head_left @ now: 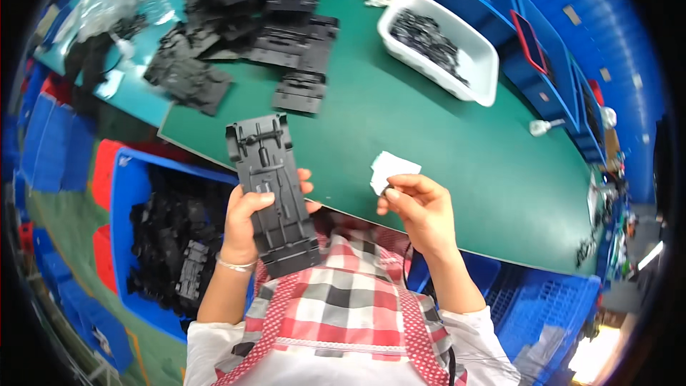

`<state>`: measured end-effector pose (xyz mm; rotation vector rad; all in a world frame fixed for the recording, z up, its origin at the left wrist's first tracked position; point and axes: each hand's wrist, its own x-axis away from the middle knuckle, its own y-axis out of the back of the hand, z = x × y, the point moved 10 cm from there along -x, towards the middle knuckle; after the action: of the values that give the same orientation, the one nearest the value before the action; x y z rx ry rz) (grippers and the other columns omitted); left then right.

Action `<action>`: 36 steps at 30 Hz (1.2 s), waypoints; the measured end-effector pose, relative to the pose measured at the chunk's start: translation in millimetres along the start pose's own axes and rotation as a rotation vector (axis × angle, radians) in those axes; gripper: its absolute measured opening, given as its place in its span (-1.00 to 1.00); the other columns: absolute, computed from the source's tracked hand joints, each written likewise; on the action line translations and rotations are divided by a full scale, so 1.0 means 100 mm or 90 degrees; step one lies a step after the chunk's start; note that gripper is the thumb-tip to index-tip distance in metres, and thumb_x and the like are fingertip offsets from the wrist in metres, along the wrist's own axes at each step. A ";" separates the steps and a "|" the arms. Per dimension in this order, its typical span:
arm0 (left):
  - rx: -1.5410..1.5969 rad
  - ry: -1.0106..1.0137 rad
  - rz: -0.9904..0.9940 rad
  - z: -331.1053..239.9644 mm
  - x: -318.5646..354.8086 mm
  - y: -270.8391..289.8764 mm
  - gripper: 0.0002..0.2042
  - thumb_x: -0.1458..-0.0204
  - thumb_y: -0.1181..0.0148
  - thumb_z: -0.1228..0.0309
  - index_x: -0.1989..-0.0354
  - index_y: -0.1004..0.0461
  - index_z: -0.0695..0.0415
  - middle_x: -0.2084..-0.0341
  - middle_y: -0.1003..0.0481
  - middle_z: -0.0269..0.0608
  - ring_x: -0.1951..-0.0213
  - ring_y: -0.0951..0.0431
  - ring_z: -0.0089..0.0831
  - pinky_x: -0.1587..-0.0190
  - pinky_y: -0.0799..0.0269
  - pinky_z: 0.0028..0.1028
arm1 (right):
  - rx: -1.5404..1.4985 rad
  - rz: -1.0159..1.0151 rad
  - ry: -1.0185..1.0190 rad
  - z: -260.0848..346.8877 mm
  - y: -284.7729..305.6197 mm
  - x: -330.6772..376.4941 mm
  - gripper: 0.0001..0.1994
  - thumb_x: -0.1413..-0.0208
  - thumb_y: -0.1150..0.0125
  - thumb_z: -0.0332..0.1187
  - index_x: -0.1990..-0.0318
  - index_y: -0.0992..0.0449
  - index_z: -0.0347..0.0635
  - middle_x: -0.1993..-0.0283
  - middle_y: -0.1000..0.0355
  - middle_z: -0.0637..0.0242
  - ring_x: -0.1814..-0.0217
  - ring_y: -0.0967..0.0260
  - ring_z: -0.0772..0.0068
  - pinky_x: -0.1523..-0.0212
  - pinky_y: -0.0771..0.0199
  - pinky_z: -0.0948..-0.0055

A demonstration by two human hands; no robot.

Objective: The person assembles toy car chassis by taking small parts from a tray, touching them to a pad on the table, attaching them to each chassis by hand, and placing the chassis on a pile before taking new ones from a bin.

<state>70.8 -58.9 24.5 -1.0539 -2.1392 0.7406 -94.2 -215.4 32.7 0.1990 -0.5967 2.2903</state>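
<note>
My left hand (246,216) is wrapped round a black plastic toy car chassis (268,164), tilted upright over the table's front edge with its moulded underside facing me. The thumb presses on its middle and the fingers come round its right side. Further right, my right hand (423,211) is closed in a pinch. A tiny dark bit shows at its fingertips, too small to name. Just beyond those fingers lies a small white pad (391,170), perhaps paper or cloth, partly covered by the hand.
Black chassis parts (293,43) are heaped at the back left of the green table (343,121). A white tub (486,78) of small black parts stands at the back. Blue bins (547,93) line the far right. A blue crate (123,229) of black parts sits below left.
</note>
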 end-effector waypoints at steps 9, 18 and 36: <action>0.157 0.257 0.082 0.77 0.05 -0.15 -0.48 -0.08 0.02 0.26 -0.11 -0.25 0.46 -0.02 -0.40 0.16 0.05 -0.54 0.00 0.02 -0.53 0.03 | 0.064 -0.066 0.041 0.08 0.38 0.08 -0.85 -0.14 -0.18 -0.58 0.14 -0.52 -0.44 0.26 -0.54 0.10 0.26 -0.54 0.36 0.17 -0.59 0.43; 0.148 0.305 0.119 0.91 0.08 -0.21 -0.47 -0.15 0.10 0.20 -0.13 -0.26 0.44 0.02 -0.44 0.12 0.13 -0.60 0.04 0.04 -0.56 -0.16 | 0.306 -0.090 0.120 0.29 0.40 0.09 -0.91 -0.12 -0.24 -0.56 0.23 -0.55 -0.40 0.37 -0.49 0.29 0.39 -0.47 0.51 0.33 -0.51 0.56; 0.131 0.321 0.123 0.95 0.10 -0.27 -0.54 -0.16 0.10 0.31 -0.17 -0.21 0.38 -0.02 -0.39 0.11 0.00 -0.51 -0.15 -0.01 -0.56 -0.13 | 0.891 -0.027 0.260 0.41 0.01 -0.15 -0.94 -0.02 -0.20 -0.60 0.34 -0.56 -0.35 0.40 -0.48 0.16 0.43 -0.49 0.30 0.44 -0.47 0.42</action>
<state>-17.1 -84.2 -14.0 -1.1970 -1.5188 0.6775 -85.9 -244.6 64.1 0.3591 1.2522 2.1955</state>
